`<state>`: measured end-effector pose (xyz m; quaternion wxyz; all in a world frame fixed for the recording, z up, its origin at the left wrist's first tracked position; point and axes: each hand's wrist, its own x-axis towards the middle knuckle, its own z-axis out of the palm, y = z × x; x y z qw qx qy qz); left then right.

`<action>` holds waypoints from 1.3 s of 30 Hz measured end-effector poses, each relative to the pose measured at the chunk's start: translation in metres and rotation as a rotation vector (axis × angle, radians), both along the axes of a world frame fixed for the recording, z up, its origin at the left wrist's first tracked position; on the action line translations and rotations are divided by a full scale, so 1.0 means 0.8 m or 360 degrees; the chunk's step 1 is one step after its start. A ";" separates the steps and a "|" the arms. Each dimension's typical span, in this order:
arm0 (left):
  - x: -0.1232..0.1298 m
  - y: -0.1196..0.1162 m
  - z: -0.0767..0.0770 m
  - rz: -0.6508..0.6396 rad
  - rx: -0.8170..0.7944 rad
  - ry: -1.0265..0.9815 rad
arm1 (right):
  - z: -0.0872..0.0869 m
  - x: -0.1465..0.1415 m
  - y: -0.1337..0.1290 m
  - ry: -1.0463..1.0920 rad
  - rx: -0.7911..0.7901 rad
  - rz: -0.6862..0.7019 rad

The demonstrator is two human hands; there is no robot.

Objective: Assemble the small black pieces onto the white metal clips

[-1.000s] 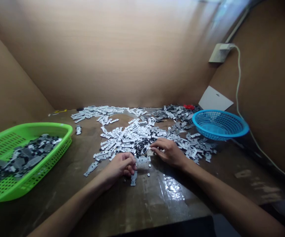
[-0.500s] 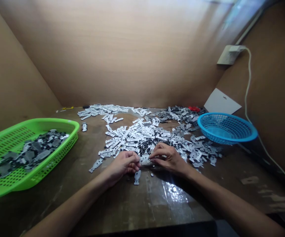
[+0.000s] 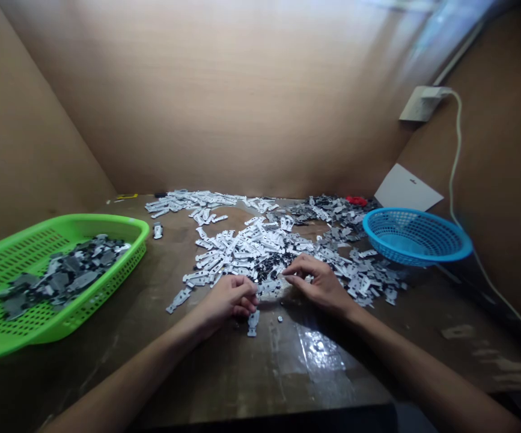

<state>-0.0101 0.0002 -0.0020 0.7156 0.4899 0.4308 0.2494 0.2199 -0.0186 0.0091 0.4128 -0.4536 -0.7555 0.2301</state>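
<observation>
While a green slotted basket (image 3: 107,288) of grey and black parts (image 3: 73,269) stands far left, the left hand (image 3: 231,296) pinches a flat grey piece (image 3: 268,288), white parts (image 3: 231,249) crowding behind; the right hand's (image 3: 318,284) fingertips nearly meet, any hold unclear, left of a blue mesh basket (image 3: 416,258).

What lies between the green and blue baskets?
The head view shows loose parts, the left hand and the right hand between the green basket and the blue basket.

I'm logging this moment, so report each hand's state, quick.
Left hand: closed, pinching a flat grey piece by its end.
Right hand: fingers bent, near small black parts; whether it holds anything cannot be told.
</observation>
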 end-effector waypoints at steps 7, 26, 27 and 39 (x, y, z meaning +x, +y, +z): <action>0.000 0.000 0.003 0.0028 0.0025 0.0047 | 0.002 0.015 0.007 -0.0142 0.0088 -0.0157; 0.003 -0.001 0.000 0.0002 0.0029 0.0018 | -0.006 -0.006 -0.007 -0.0228 0.0130 0.0209; 0.003 -0.001 0.000 -0.0003 0.0022 0.0017 | -0.006 -0.007 -0.007 -0.0217 0.0119 0.0202; 0.002 -0.002 0.004 0.0009 0.0011 0.0070 | 0.007 0.009 0.003 -0.0147 0.0127 -0.0052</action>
